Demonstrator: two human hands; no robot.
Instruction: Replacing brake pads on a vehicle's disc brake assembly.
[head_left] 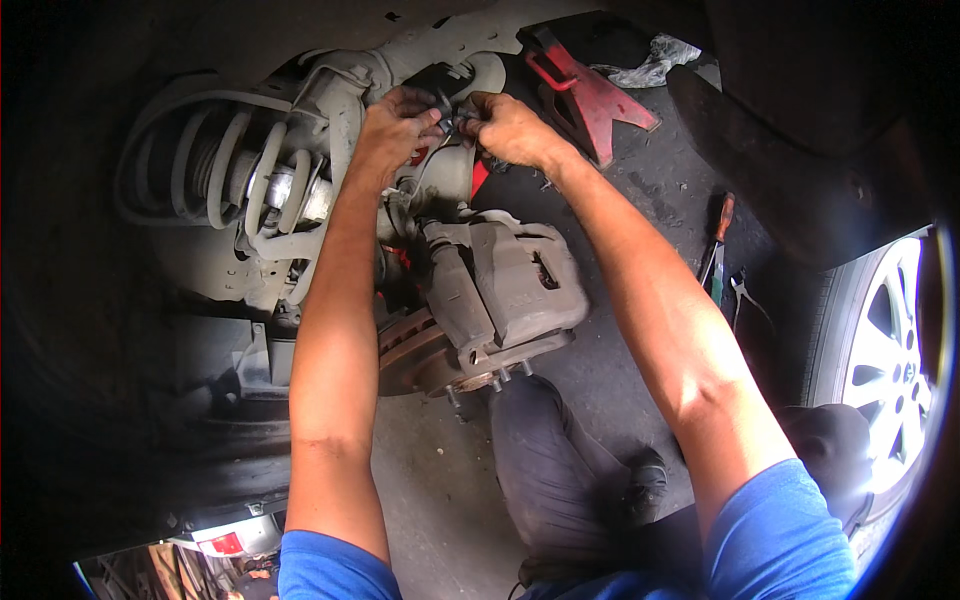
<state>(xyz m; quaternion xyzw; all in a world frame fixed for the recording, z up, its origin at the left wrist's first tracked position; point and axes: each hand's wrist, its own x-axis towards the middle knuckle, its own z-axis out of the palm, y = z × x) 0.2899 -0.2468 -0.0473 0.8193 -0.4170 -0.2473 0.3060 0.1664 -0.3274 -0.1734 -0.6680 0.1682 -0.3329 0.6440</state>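
Observation:
Both arms reach forward to the suspension parts beyond the brake caliper (pixel 510 275). My left hand (pixel 397 128) is closed, thumb and fingers pinched around something small and dark at the suspension arm. Facing it, my right hand (pixel 508 128) pinches a small greyish piece that I cannot name. The fingertips nearly meet, and the fingers hide much of what lies between them. To the left of my left hand is a coil spring (pixel 232 170) around a strut. Below the caliper sits the brake disc (pixel 410 365), with bare wheel studs at its hub.
A red jack stand (pixel 590 90) stands beyond my right hand, with crumpled clear plastic (pixel 655 62) beside it. On the floor at right lie an orange-handled screwdriver (pixel 724 215) and pliers (pixel 740 290). A wheel (pixel 885 350) is at the far right. My leg (pixel 545 470) is below the disc.

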